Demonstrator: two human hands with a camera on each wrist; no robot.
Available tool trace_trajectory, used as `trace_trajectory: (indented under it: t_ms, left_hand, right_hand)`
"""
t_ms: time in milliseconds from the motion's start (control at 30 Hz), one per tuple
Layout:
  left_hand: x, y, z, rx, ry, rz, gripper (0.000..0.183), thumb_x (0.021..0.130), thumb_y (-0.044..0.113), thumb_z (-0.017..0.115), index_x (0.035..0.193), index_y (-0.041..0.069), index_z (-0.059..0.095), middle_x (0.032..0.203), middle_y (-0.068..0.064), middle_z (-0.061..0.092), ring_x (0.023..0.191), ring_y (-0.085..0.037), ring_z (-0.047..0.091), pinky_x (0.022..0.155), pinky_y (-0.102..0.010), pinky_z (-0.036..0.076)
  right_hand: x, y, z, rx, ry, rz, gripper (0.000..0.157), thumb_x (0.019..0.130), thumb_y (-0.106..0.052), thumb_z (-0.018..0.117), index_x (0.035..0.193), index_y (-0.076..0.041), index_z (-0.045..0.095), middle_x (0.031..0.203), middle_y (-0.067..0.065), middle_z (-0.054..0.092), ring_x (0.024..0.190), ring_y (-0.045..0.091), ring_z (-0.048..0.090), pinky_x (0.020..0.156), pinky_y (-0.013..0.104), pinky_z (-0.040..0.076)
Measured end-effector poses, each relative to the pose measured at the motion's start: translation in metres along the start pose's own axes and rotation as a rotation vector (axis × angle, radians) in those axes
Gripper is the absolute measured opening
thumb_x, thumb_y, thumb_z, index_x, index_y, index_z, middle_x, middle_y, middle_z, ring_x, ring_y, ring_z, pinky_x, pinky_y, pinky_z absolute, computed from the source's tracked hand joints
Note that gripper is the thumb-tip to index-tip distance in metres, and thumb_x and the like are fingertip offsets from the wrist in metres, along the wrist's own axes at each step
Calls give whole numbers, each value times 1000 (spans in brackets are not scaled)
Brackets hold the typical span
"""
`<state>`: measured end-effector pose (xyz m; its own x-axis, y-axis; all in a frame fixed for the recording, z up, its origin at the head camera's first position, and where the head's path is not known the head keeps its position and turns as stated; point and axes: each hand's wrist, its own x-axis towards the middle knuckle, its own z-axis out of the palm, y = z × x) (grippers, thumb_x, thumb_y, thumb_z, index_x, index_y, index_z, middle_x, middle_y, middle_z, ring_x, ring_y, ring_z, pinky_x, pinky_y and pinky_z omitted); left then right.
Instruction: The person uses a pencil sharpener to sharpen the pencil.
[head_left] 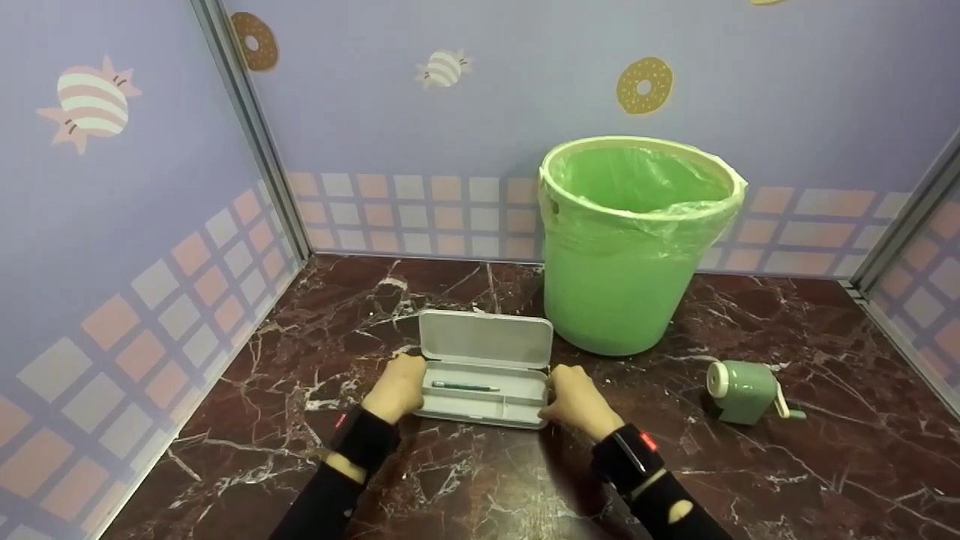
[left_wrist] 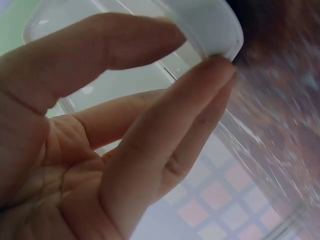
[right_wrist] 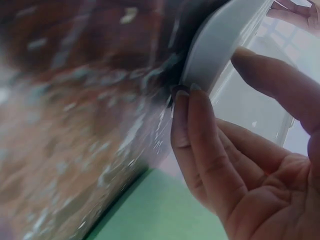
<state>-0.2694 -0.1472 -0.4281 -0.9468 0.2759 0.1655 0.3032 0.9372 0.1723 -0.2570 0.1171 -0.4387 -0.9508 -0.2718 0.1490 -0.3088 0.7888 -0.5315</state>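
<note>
A white pencil case (head_left: 465,416) lies on the dark marbled table with its lid (head_left: 486,339) raised at the back. Inside, a dark green pencil (head_left: 465,386) rests lengthwise near the middle. My left hand (head_left: 401,384) grips the case's left end; in the left wrist view, thumb and fingertips meet at the corner of the white case (left_wrist: 212,30). At the opposite end, my right hand (head_left: 579,400) holds the case, its thumb and fingers about the case wall (right_wrist: 212,50) in the right wrist view.
Behind the case to the right stands a green bin (head_left: 619,292) lined with a clear plastic bag. A green hand-crank pencil sharpener (head_left: 746,390) sits on the table at the right. Patterned panels (head_left: 420,135) enclose the table at the back and sides.
</note>
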Motion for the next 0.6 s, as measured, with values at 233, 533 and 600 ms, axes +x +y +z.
trace_trajectory:
  t_ms: [233, 533, 600]
  left_hand:
    - [-1, 13, 3, -70, -25, 22, 22, 58, -9, 77, 76, -8, 65, 79, -24, 69, 77, -43, 69, 72, -52, 57]
    - [-6, 30, 7, -144, -30, 64, 21, 56, -9, 75, 71, -5, 61, 76, -23, 68, 74, -42, 67, 70, -52, 55]
    - [-7, 34, 8, -134, -25, 75, 22, 56, -7, 76, 72, -5, 62, 77, -24, 68, 75, -42, 67, 71, -51, 56]
  right_hand:
    - [-17, 17, -9, 10, 12, -35, 20, 58, 0, 80, 57, -4, 60, 51, -2, 56, 53, 11, 43, 50, 27, 39]
    - [-35, 32, -21, 13, 10, -38, 18, 59, -1, 82, 64, -2, 64, 57, 0, 61, 55, 9, 43, 53, 27, 39]
    - [-38, 35, -25, 15, 4, -40, 18, 59, -1, 82, 65, -2, 65, 59, 2, 64, 55, 9, 44, 53, 27, 40]
